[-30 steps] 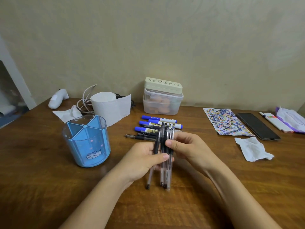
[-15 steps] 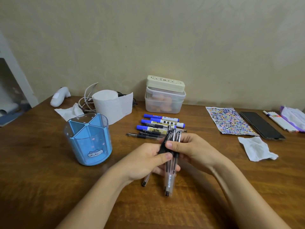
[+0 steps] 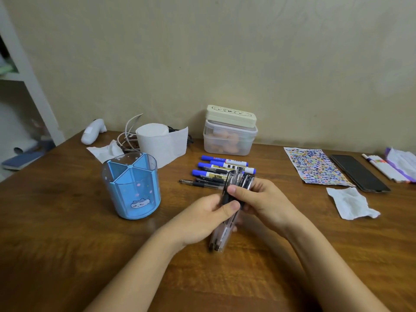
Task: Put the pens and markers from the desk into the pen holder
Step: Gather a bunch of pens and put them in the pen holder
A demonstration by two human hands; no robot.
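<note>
A bundle of clear black-capped pens [image 3: 221, 235] stands tilted on the desk's middle, tips down. My left hand [image 3: 202, 218] and my right hand [image 3: 258, 203] both grip it near the caps. The blue pen holder [image 3: 131, 188], with a cat picture and divided compartments, stands upright to the left of my hands and holds nothing I can see. Behind my hands lie three blue-capped markers [image 3: 225, 164] and a few black pens [image 3: 200, 183], flat on the desk.
A toilet roll [image 3: 157, 143], cables and a tissue sit behind the holder. A lidded plastic box [image 3: 229, 136] stands at the wall. To the right lie a sticker sheet [image 3: 315, 164], a phone [image 3: 358, 173], a crumpled tissue [image 3: 351, 203] and a white marker [image 3: 380, 166].
The loose, spread pens have been pressed together into a tight bundle between both hands. The bundle has tilted, its tips now nearer me and to the left.
</note>
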